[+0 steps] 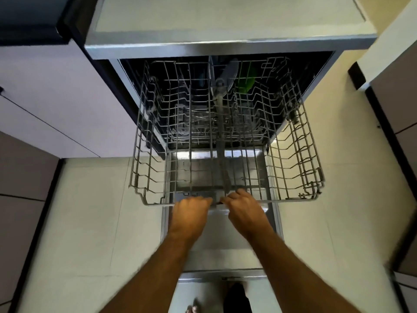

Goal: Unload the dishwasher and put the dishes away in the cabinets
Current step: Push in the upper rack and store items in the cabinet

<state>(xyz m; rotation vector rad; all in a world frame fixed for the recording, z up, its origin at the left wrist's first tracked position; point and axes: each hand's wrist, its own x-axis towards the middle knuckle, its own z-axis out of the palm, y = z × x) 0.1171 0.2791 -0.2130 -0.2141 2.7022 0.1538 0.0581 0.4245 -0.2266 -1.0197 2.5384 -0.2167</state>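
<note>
The dishwasher stands open below me, its door (225,240) folded down flat. The grey wire upper rack (300,154) is pulled far out over the door and holds no dishes that I can see. My left hand (190,213) and my right hand (242,207) both grip the rack's front rail, side by side near its middle, fingers curled over the wire. Deep inside, through the rack, a green dish (246,80) and a grey-blue dish (230,71) stand in the lower rack. A cutlery basket (198,118) shows dimly underneath.
A pale countertop (225,16) runs above the dishwasher. Lilac cabinet fronts (56,105) stand on the left, further cabinet fronts (394,98) on the right. Pale floor tiles (94,222) flank the door. My feet (237,299) show at the door's near edge.
</note>
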